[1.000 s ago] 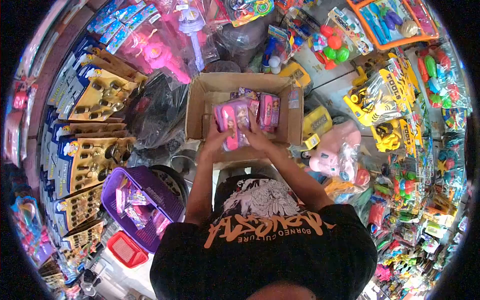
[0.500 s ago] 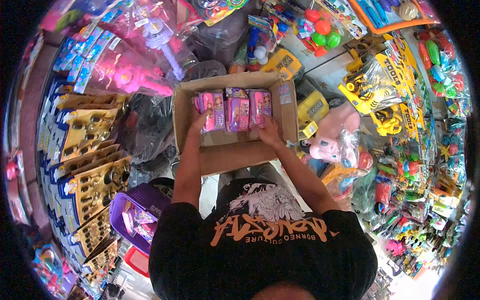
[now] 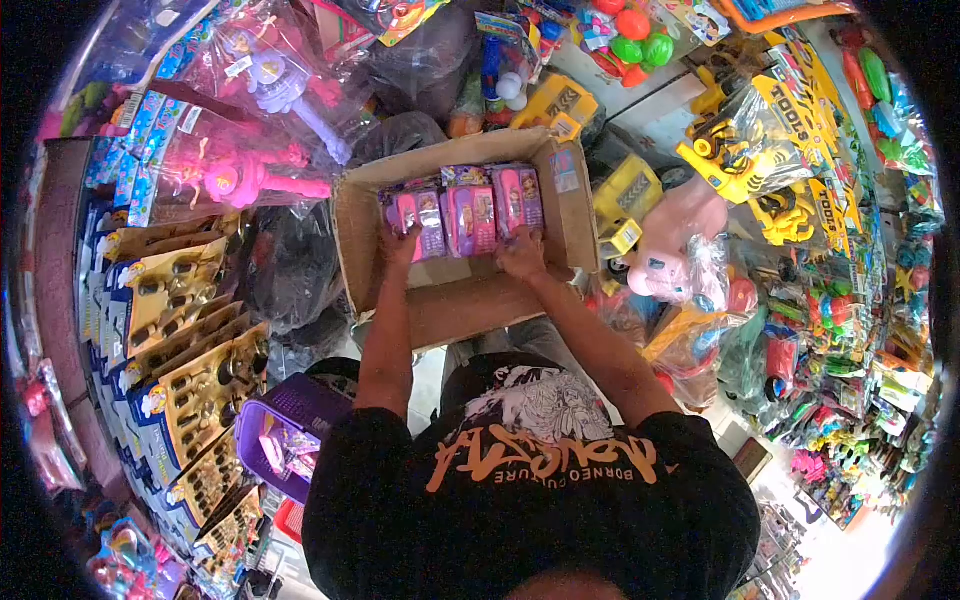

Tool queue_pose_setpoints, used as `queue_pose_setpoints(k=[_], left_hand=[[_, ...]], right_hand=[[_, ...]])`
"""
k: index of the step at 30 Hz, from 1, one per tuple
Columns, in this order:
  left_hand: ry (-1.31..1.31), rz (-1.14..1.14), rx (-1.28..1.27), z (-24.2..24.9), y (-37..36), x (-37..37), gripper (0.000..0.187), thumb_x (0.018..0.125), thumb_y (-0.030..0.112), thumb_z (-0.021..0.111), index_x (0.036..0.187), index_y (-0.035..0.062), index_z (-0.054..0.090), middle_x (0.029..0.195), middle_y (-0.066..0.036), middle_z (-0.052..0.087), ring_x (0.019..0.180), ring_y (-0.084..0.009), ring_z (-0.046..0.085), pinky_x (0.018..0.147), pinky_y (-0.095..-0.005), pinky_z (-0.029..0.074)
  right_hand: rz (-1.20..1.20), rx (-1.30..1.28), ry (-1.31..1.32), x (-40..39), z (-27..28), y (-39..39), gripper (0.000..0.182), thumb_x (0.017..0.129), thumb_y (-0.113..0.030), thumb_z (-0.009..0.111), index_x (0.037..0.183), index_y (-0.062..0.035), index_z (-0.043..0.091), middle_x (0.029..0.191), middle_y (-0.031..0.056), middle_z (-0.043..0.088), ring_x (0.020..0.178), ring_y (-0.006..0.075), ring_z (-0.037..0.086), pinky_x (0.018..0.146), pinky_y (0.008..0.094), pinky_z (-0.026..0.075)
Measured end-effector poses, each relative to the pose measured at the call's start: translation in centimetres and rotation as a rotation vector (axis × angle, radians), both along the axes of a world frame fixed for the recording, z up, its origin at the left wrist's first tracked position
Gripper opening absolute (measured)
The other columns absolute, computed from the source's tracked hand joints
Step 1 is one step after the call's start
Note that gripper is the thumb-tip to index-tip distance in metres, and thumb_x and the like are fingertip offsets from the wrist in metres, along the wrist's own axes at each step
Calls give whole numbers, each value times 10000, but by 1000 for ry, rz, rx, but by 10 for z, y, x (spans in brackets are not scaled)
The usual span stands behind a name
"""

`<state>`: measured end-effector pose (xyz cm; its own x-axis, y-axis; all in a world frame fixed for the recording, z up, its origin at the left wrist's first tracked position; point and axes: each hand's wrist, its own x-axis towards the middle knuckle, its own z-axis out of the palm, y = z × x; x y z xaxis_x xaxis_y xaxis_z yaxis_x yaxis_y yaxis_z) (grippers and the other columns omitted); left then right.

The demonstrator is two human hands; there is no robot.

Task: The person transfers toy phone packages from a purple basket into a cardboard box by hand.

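An open cardboard box (image 3: 440, 315) stands before me. Three bagged toy phones in pink and purple lie inside it: a left pack (image 3: 428, 215), a middle pack (image 3: 472, 220) and a right pack (image 3: 518, 200). My left hand (image 3: 403, 246) has its fingers bent around the lower left edge of the left pack. At the lower end of the right pack, my right hand (image 3: 522, 254) is closed on it, with the fingertips partly hidden.
A purple basket (image 3: 262, 455) with similar pink packs sits at lower left. Carded toy kitchen sets (image 3: 175, 380) line the left side. Bagged pink wands (image 3: 240, 180) hang at upper left. Yellow toy trucks (image 3: 735, 165) and a pink plastic toy (image 3: 680, 245) are to the right.
My left hand has shifted down a little, and the left pack now lies slightly lower and turned. My right hand has moved slightly left, against the right pack's lower end. The view has tilted slightly.
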<state>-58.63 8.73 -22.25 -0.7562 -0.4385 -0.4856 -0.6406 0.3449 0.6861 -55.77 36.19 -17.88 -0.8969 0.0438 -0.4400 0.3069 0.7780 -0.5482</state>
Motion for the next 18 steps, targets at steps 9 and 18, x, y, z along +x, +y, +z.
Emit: queue_pose_setpoints(k=[9, 18], left_hand=[[-389, 552, 602, 42, 11, 23, 784, 711, 619, 538, 1326, 174, 343, 1255, -132, 436, 1032, -265, 469, 783, -409, 424], [-184, 471, 804, 69, 18, 40, 800, 729, 581, 522, 1370, 180, 262, 1432, -70, 213, 1279, -316, 217, 991, -488, 231]], right_hand=[[100, -532, -186, 0, -46, -41, 721, 810, -277, 586, 1367, -29, 201, 1069, 147, 575, 1000, 219, 533, 855, 326, 422], [107, -547, -286, -5, 43, -45, 689, 812, -300, 574, 1398, -156, 242, 1228, 136, 484, 1075, 204, 486, 893, 328, 403]])
